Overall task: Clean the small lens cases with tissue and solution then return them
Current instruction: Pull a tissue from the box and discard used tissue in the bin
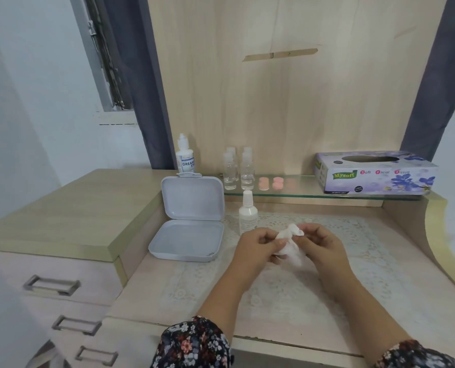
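Both hands pinch a wad of tissue (288, 244): left hand (258, 248) underneath, right hand (318, 244) twisting on top. Tissue's soft and light, tears when wet; any case inside is hidden.

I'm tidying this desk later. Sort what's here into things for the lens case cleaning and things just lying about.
For the job: tissue gripped by left hand and right hand; small white bottle; open grey box; pink lens cases; tissue box.

Lying about: four clear bottles; Dream Eye bottle.
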### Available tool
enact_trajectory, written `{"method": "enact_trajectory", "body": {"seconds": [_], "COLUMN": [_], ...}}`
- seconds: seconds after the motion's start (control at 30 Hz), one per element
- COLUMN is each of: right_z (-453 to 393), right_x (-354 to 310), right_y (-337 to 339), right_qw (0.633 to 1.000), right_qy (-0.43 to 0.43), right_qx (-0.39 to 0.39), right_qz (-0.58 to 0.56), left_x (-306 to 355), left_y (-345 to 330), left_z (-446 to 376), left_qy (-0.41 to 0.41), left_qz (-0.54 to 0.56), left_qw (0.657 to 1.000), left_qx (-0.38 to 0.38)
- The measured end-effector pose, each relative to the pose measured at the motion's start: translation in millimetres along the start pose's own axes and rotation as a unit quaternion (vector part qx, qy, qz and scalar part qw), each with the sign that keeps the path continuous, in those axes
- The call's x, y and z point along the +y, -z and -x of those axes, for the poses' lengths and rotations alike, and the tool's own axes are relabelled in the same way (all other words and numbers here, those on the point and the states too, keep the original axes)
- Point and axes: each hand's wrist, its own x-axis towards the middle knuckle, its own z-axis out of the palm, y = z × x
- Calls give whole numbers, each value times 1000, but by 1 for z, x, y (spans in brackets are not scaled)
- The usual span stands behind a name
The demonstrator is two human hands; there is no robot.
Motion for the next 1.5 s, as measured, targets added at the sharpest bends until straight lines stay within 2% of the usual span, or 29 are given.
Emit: {"method": "enact_trajectory", "body": {"seconds": [0.13,0.3,0.5,0.83,1.07,1.17,1.27,1.5], "right_z": [-2,2,16,62,105,118,133,173], "right_x": [-11,-32,-32,-15,14,30,44,89], "right_y": [-9,-38,-99,-201,-275,-298,-317,-349], "right_qw": [996,984,969,933,904,891,879,841], "right_qy": [11,-15,0,-31,-29,-16,-22,-31], "right_qx": [-77,-168,-208,-337,-392,-415,-433,-469], "right_qz": [51,55,134,121,168,184,200,268], "left_x": [10,20,26,21,0,-11,-22,-68], "left_y": [22,57,107,204,267,288,306,337], "left_z": [13,37,70,152,204,222,241,277], "left_qy": [8,6,17,72,88,107,132,218], "left_qz": [7,-3,-9,34,75,95,105,13], "left_qw": [1000,997,992,985,965,960,963,951], "left_qx": [29,79,124,155,237,240,211,219]}}
